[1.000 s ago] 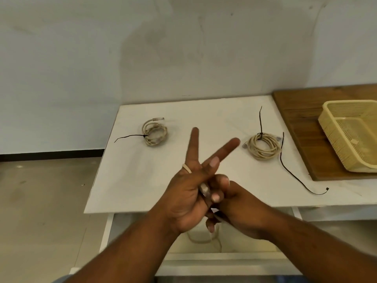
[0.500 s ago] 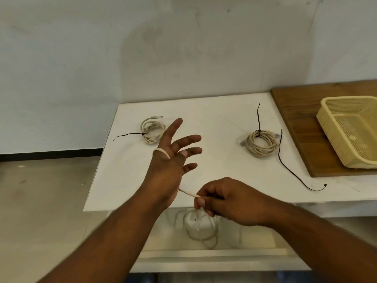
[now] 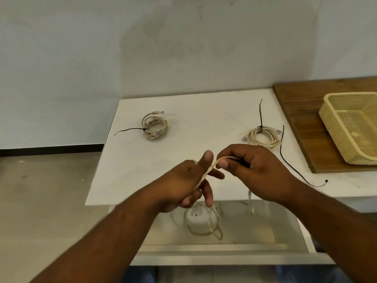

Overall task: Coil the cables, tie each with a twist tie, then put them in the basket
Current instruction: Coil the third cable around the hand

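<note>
White and smooth, the table [image 3: 173,160] has a flat matte top. On the table's right end lies a brown wooden board [image 3: 295,119] with visible grain, bearing a pale yellow plastic basket [image 3: 336,131] with latticed walls. Over the table's front edge the left hand [image 3: 183,184] curls round a cream loose cable [image 3: 206,174], which the right hand [image 3: 257,166] pinches; its slack hangs below the table. On the table rest a left coil [image 3: 155,128] and a right coil [image 3: 263,137], each ring bound in thin black wire. A black twist tie [image 3: 289,164] snakes beside the right coil.
</note>
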